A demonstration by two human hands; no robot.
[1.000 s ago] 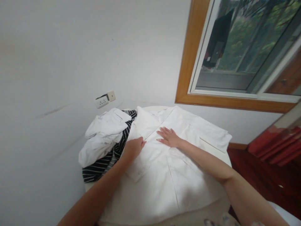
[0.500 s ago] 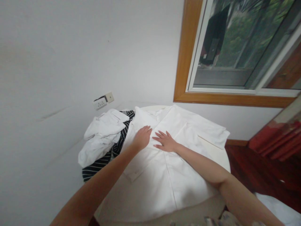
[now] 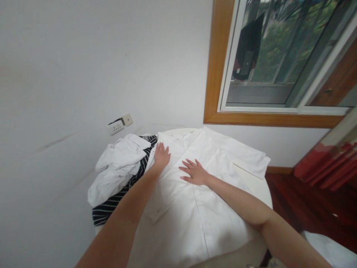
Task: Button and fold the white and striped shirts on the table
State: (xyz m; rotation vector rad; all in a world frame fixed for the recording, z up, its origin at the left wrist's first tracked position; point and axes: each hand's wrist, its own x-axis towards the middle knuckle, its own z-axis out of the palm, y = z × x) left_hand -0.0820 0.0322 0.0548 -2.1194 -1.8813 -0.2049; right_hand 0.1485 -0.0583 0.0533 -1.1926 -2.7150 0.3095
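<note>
A white long-sleeved shirt [image 3: 178,208] lies spread over a round white table [image 3: 266,193], its collar end toward the wall. One sleeve stretches out to the right; the other is folded inward, its cuff low on the left side. My left hand [image 3: 162,154] rests on the upper left part of the shirt near the shoulder, fingers extended. Flat on the middle of the shirt lies my right hand [image 3: 195,172], its fingers spread. Neither hand grips any cloth that I can see.
Left of the shirt, a crumpled white garment [image 3: 119,160] lies on a black-and-white striped cloth [image 3: 107,208]. Behind are the wall with a socket [image 3: 115,127] and a wood-framed window [image 3: 267,118]. A red curtain [image 3: 329,160] hangs at right; white fabric [image 3: 329,247] shows lower right.
My left hand has moved left and away from me, from the shirt's middle to its upper left shoulder area. My right hand stays on the middle. The view has shifted slightly.
</note>
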